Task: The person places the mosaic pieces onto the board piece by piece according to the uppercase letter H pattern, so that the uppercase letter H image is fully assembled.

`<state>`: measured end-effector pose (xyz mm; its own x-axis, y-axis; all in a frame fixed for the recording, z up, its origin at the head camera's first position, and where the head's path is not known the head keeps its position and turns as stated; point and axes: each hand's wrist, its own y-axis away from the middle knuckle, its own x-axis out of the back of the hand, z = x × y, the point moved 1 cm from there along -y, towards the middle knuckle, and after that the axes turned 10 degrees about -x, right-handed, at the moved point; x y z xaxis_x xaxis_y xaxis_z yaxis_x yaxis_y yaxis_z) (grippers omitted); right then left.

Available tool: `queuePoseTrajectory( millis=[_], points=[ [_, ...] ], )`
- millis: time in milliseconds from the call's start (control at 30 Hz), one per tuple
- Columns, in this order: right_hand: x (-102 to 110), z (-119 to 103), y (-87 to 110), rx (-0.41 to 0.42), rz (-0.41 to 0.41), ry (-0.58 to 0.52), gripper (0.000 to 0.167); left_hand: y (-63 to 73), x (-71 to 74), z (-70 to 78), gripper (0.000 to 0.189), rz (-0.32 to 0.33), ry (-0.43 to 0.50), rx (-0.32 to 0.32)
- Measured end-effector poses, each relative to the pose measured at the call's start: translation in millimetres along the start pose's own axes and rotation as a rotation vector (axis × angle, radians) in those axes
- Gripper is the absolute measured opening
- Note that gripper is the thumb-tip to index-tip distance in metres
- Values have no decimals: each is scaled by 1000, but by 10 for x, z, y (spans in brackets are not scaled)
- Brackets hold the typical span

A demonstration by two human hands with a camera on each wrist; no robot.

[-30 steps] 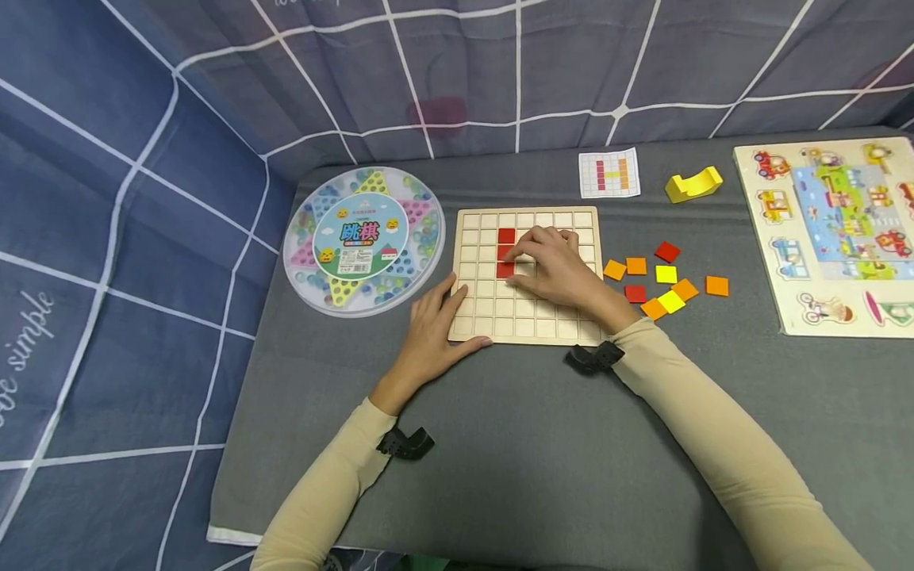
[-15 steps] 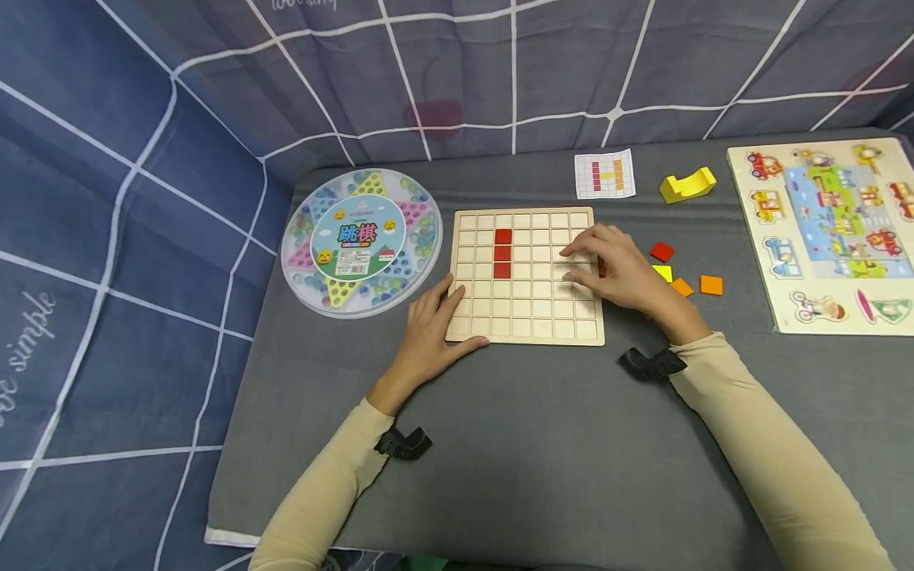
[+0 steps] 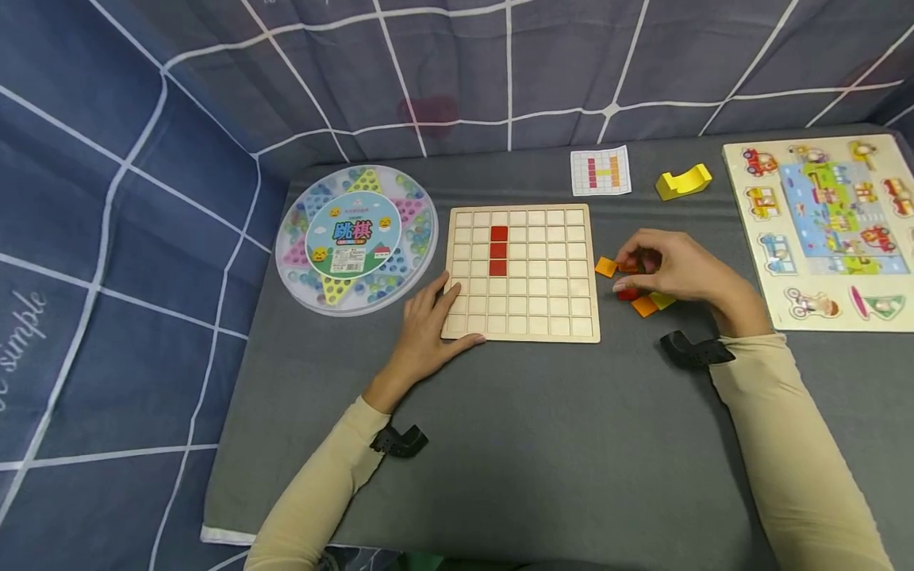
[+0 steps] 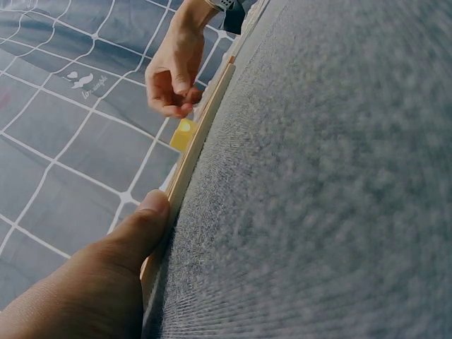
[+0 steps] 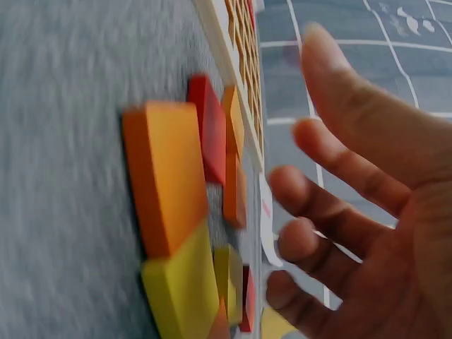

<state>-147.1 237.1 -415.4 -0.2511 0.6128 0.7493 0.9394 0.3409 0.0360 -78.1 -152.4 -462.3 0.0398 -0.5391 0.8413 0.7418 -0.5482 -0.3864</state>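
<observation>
A square wooden grid board (image 3: 537,308) lies on the table, with a column of 3 red tiles (image 3: 498,251) in its cells. My left hand (image 3: 421,333) rests at the board's near left corner, fingers along the left side and thumb at the front edge. To the right of the board, my right hand (image 3: 681,270) hovers over loose square tiles, partly hiding them. In the right wrist view its fingers are spread from the thumb, with nothing between them. Below them lie an orange tile (image 5: 169,180), a red tile (image 5: 207,127) and a yellow tile (image 5: 185,286).
Behind the board lies a printed pattern card (image 3: 601,171), beside a yellow curved block (image 3: 683,182). A round Chinese checkers set (image 3: 357,242) sits at the left. A wooden picture puzzle (image 3: 821,238) lies at the far right. A grid-patterned curtain (image 3: 457,71) hangs behind the table.
My right hand has left the red tiles on the board and moved right, to above the loose tiles. The left hand keeps its place at the board's corner.
</observation>
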Motion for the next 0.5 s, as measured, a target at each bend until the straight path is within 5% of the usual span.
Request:
queuePoseTrajectory(
  millis=[500],
  points=[
    [38, 119, 24, -26, -203, 59, 27, -12, 14, -4, 90, -34, -3, 38]
  ],
)
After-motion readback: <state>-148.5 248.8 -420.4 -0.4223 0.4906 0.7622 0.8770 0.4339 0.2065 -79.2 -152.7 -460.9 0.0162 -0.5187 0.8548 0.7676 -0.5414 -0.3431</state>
